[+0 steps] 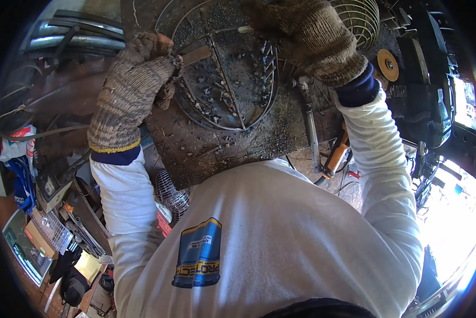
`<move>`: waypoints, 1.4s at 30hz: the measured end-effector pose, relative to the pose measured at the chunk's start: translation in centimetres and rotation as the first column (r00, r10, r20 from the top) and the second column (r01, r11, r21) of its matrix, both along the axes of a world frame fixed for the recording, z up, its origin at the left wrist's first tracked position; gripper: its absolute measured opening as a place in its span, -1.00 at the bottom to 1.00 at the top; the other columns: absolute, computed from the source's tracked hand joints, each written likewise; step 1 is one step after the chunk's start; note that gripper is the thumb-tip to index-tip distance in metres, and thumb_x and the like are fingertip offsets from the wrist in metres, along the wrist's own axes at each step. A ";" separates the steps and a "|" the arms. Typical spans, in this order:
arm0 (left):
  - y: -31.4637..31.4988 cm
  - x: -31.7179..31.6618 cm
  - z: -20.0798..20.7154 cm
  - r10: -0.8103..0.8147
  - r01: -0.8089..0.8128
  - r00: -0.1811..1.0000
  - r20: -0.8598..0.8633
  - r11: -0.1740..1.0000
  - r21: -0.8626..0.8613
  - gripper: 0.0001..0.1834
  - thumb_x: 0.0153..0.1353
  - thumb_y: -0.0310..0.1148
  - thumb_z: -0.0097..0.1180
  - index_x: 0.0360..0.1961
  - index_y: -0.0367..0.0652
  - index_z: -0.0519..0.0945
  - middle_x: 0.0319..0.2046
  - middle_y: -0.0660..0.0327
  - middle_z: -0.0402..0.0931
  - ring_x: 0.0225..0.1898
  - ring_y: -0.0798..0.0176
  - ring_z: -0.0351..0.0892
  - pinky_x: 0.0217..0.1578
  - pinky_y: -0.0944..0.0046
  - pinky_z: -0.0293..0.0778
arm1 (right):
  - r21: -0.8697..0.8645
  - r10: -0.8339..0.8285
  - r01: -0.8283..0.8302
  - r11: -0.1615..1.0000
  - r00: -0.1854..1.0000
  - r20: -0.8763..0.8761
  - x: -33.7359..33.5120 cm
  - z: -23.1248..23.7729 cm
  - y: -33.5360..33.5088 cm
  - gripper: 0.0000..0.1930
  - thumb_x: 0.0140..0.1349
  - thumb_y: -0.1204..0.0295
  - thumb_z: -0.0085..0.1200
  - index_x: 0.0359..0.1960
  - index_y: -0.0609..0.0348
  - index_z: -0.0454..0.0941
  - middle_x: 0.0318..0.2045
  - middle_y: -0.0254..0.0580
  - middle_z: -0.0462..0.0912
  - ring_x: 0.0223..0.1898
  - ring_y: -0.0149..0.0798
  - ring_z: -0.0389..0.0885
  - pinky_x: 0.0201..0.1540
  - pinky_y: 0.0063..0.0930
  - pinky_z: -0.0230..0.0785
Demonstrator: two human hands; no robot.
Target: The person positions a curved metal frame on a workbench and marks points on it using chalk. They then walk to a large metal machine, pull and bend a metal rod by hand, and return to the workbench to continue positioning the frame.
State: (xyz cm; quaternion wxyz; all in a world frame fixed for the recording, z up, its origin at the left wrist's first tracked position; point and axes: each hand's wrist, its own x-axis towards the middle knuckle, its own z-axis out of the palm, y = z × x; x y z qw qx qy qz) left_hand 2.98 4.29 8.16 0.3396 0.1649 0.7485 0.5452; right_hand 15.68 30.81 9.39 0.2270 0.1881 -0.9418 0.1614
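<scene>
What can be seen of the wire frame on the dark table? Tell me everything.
The wire frame looks like thin, dull metal, bent into a rounded loop that reaches the picture's upper edge. A straight bar runs down its middle to the rounded lower end, and short rungs line the right side. It appears to lie flat on the dark table, with small bits scattered inside it. The gloved left hand is at its left side; contact is unclear.

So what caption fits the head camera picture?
Gloved left hand and gloved right hand at a curved metal frame, grimy worktop below.
</scene>
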 end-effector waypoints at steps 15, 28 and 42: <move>2.1 0.3 1.0 -0.149 0.112 0.978 -0.143 0.965 -0.239 -0.79 0.31 -0.37 0.21 -0.08 -0.18 0.56 -0.41 0.23 0.58 -0.60 0.41 0.53 -0.63 0.34 0.45 | -0.118 -0.048 0.064 0.991 0.989 0.137 1.7 -0.4 -1.1 -0.65 0.16 0.37 0.21 0.01 0.07 0.63 -0.39 -0.06 0.67 -0.28 0.05 0.66 -0.22 -0.13 0.52; -0.4 -0.2 0.3 0.024 -0.021 0.998 -0.063 0.999 0.050 -0.67 0.27 -0.44 0.28 0.03 -0.21 0.53 -0.48 0.29 0.50 -0.66 0.44 0.44 -0.72 0.38 0.33 | -0.192 0.007 0.000 0.981 0.999 0.040 1.0 -1.6 -0.6 -0.71 0.18 0.37 0.24 -0.05 0.13 0.69 -0.31 -0.01 0.71 -0.25 0.08 0.69 -0.18 -0.14 0.56; 1.6 0.5 -0.6 -0.109 0.091 0.973 -0.205 0.991 -0.095 -0.76 0.33 -0.41 0.18 0.00 -0.16 0.53 -0.49 0.29 0.53 -0.62 0.44 0.46 -0.65 0.38 0.35 | -0.153 -0.012 0.023 0.988 0.997 0.074 0.8 -1.2 -0.9 -0.67 0.22 0.38 0.19 0.01 0.17 0.64 -0.23 0.03 0.72 -0.20 0.09 0.70 -0.16 -0.14 0.58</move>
